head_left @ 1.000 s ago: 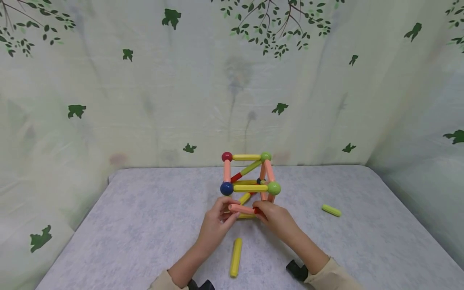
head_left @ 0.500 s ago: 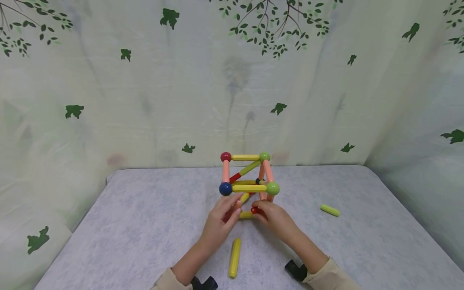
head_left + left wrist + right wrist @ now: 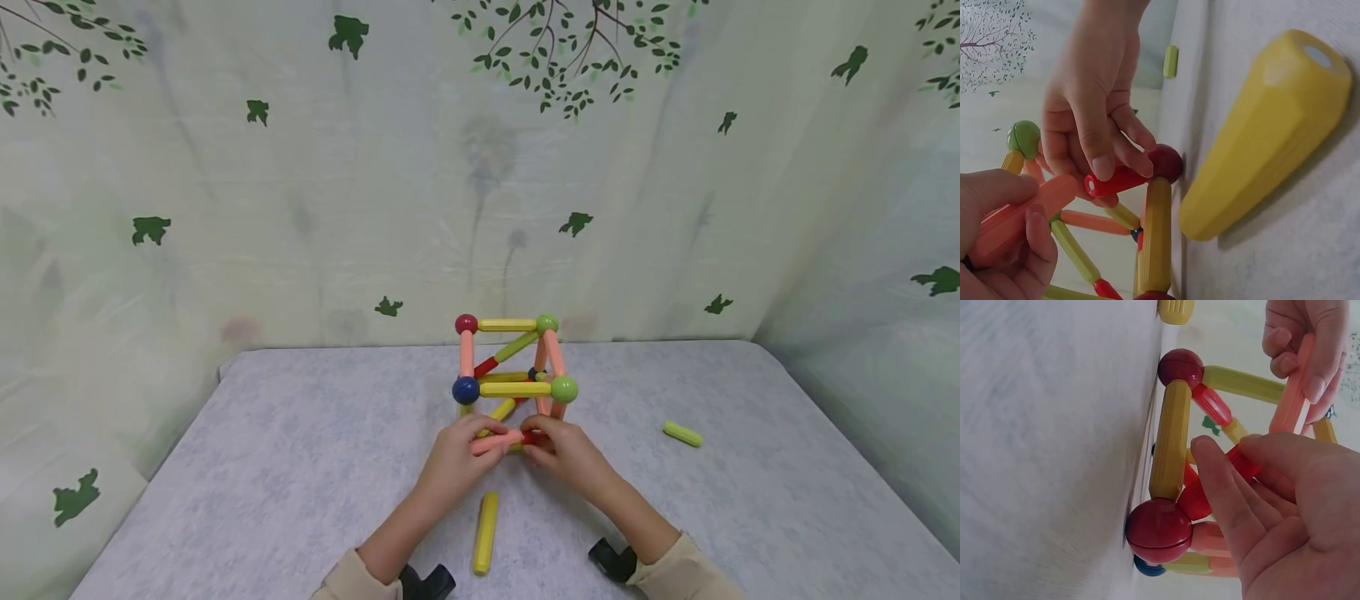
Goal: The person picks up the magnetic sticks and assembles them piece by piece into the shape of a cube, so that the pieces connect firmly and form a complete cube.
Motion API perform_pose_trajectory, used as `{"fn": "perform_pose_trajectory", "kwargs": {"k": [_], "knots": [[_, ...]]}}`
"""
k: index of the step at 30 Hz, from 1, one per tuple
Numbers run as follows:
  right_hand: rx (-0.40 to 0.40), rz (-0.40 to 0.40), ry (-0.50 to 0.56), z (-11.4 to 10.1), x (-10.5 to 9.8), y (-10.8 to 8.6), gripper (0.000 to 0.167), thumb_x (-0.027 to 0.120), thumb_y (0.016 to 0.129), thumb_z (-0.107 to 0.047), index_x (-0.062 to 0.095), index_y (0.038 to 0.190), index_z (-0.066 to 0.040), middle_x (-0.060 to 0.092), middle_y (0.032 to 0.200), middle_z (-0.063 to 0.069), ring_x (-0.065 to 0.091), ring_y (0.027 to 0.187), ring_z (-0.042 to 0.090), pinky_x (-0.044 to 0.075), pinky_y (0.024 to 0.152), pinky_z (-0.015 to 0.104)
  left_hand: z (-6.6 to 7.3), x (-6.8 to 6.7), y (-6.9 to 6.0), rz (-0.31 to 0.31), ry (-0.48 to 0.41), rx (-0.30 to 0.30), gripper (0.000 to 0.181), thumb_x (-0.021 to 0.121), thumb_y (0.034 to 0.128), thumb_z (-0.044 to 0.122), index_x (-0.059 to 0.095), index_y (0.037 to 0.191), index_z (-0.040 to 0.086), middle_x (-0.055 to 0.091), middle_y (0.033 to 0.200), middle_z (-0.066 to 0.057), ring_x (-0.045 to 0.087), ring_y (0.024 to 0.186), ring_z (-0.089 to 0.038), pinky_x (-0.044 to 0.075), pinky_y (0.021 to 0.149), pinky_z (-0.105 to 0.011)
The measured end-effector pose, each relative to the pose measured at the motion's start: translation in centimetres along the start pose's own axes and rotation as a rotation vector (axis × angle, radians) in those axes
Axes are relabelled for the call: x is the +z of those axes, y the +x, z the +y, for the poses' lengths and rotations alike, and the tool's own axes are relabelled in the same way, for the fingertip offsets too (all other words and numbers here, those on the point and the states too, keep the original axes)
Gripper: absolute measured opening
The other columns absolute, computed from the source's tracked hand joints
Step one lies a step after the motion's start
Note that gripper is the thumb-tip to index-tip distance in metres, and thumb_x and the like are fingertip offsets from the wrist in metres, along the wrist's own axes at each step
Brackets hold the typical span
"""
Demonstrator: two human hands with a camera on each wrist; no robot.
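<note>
My left hand (image 3: 455, 452) grips a pink magnetic rod (image 3: 1041, 203), whose free end points at the red rod. Across from it, my right hand (image 3: 570, 454) pinches the red magnetic rod (image 3: 1196, 499) between thumb and fingers. That red rod meets a dark red ball (image 3: 1159, 531) at a lower corner of the frame of rods and balls. In the left wrist view the two rod ends look very close; whether they touch I cannot tell. Above the hands stands the frame's upper part, with a blue ball (image 3: 466, 390), a green ball (image 3: 564, 389) and a yellow rod (image 3: 515, 389) between them.
A loose yellow rod (image 3: 486, 533) lies on the grey table (image 3: 315, 467) between my forearms. Farther right lies a short light-green rod (image 3: 682, 434). Behind the table hangs a leaf-printed cloth (image 3: 360, 183).
The pink rod lay crosswise, then swung nearly end-on to the head view, and now points right at the red rod. My left hand has shifted slightly right; the right hand stays on the red rod.
</note>
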State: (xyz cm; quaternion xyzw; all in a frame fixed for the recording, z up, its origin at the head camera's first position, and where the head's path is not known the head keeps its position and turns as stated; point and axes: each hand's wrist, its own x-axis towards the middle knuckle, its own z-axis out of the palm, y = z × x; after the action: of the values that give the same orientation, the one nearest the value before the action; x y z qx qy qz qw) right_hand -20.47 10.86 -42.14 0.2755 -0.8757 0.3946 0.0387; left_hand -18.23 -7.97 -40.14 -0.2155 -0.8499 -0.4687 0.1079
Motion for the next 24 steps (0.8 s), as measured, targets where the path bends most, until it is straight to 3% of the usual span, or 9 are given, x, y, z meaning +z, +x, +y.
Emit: {"fn": "perform_pose_trajectory", "kwargs": {"k": [8, 13, 17, 24], "knots": [[-0.003, -0.009, 0.138, 0.27, 0.19, -0.12, 0.022, 0.065, 0.082, -0.005, 0.060, 0.103, -0.008, 0.060, 0.093, 0.001, 0.058, 0.069, 0.010, 0.050, 0.059, 0.020, 0.55, -0.12, 0.14, -0.015, -0.009, -0.026, 0.014, 0.071, 0.0778, 0.015, 0.066, 0.090, 0.010, 0.059, 0.087, 0.002, 0.053, 0.072, -0.014, 0.048, 0.060, -0.019], [-0.030, -0.004, 0.168, 0.48, 0.11, -0.21, 0.022, 0.064, 0.082, -0.003, 0.060, 0.103, -0.008, 0.060, 0.094, 0.001, 0.060, 0.075, 0.012, 0.050, 0.062, 0.021, 0.47, -0.11, 0.16, -0.020, 0.005, -0.002, 0.014, 0.072, 0.0763, 0.013, 0.067, 0.089, 0.009, 0.061, 0.087, 0.002, 0.056, 0.075, -0.013, 0.048, 0.063, -0.020], [-0.045, -0.018, 0.176, 0.57, 0.07, -0.23, 0.023, 0.064, 0.081, -0.003, 0.059, 0.104, -0.006, 0.060, 0.097, 0.002, 0.060, 0.079, 0.013, 0.050, 0.066, 0.021, 0.27, 0.24, 0.22, -0.058, 0.025, 0.017, 0.015, 0.072, 0.0759, 0.011, 0.068, 0.090, 0.008, 0.060, 0.089, 0.002, 0.055, 0.078, -0.011, 0.048, 0.065, -0.019], [-0.059, -0.022, 0.190, 0.58, 0.08, -0.29, 0.027, 0.065, 0.081, -0.006, 0.061, 0.108, -0.007, 0.061, 0.101, 0.002, 0.060, 0.081, 0.013, 0.050, 0.067, 0.022, 0.27, -0.19, 0.15, -0.137, -0.019, -0.013, 0.029, 0.071, 0.0776, 0.011, 0.061, 0.105, 0.008, 0.060, 0.098, -0.002, 0.055, 0.078, -0.012, 0.047, 0.064, -0.021]]}}
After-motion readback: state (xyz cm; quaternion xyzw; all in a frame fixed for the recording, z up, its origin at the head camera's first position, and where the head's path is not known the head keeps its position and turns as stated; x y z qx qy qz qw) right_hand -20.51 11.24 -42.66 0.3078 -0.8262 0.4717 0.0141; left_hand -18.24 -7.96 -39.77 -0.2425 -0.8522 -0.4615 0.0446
